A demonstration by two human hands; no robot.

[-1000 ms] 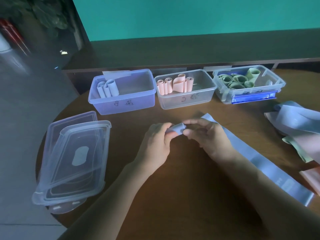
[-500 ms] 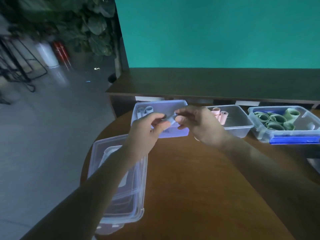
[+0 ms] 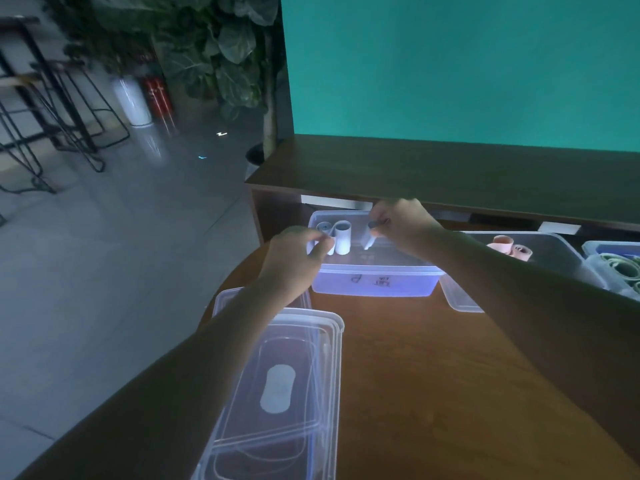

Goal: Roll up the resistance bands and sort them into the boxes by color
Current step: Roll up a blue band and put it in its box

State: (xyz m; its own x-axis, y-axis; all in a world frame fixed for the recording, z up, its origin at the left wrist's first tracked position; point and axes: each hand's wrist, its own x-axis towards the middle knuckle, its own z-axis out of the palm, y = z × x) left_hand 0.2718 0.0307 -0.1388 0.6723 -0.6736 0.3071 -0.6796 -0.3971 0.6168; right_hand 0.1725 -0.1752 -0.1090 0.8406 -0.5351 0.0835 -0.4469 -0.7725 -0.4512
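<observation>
- Right grip (image 3: pixel 398 220) pinches a rolled blue band (image 3: pixel 369 237) upright inside the blue box (image 3: pixel 374 282).
- Left grip (image 3: pixel 294 252), at the box's 9 o'clock, pinches a standing roll (image 3: pixel 329 244).

Pretty dim overall, with a cold blue-green cast. Brightest bit by far: the teal wall (image 3: pixel 464 64), flat and even. Soft sheen off the grey floor (image 3: pixel 104 271), plus a couple of tiny light specks. Forearms nearly black in the foreground. Pale glow through the blue box (image 3: pixel 374 282). Smeared, soft detail around the hands and stools (image 3: pixel 52 109). Wide-angle bending at the edges.
</observation>
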